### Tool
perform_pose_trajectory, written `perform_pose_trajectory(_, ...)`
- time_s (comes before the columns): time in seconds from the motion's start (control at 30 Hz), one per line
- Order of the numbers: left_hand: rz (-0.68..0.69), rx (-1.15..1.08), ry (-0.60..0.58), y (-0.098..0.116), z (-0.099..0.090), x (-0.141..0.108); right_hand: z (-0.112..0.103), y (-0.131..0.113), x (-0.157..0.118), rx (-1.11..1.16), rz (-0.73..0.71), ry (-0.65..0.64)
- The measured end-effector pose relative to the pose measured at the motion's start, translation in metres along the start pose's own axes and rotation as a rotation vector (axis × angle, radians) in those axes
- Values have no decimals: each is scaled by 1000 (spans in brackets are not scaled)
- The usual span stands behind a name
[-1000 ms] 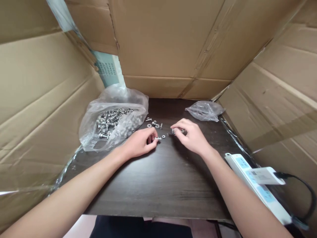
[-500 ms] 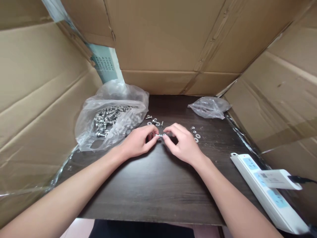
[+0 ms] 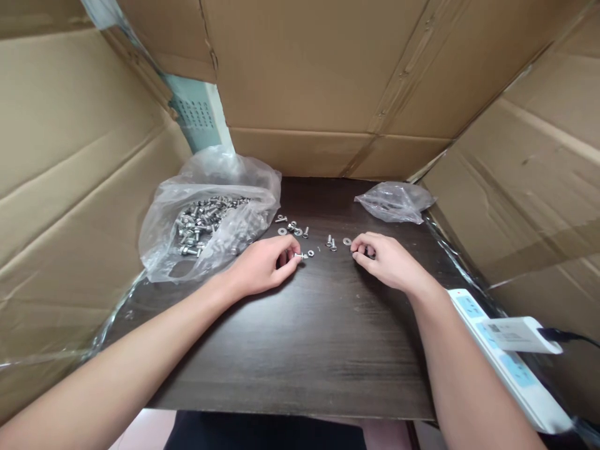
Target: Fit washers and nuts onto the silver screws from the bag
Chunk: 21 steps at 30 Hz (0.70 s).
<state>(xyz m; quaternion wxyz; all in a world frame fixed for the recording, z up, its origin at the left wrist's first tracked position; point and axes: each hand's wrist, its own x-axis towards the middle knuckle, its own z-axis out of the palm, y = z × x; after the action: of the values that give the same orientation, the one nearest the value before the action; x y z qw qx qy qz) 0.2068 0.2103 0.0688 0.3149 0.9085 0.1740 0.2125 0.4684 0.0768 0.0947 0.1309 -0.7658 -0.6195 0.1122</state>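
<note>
Pinched between thumb and fingers of my left hand (image 3: 267,265) is a small metal bolt (image 3: 300,255), its shank pointing right. Just off its tip lies a small ring-shaped piece (image 3: 310,254), a nut or washer. My right hand (image 3: 387,259) is closed low over the table on the right, fingertips together; whatever they may hold is hidden. A flat washer (image 3: 347,241) lies beside those fingertips. Two bolts (image 3: 331,242) rest between the hands. Behind my left hand are more loose bolts (image 3: 291,227) and a flat washer (image 3: 282,232).
On the left of the dark table (image 3: 290,350) sits an open plastic bag (image 3: 157,231) full of bolts. A smaller clear bag (image 3: 396,201) lies at the back right. A power strip (image 3: 529,387) with a plugged-in white adapter (image 3: 520,334) runs along the right. Cardboard walls (image 3: 300,69) enclose the table.
My right hand has left the bolt and moved right, over where nuts and washers lay. The ring-shaped piece and two bolts now show between the hands. My left hand stays in place.
</note>
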Motion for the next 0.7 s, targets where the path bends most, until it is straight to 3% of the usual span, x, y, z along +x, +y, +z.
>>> perform_pose_trajectory(0.23, 12, -6, -4, 0, -1, 0, -23, -4, 26, 34, 51, -280)
perform_pose_trajectory(0.7, 27, -23, 6, -1, -1, -1, -36, -11, 51, -17, 89, -448)
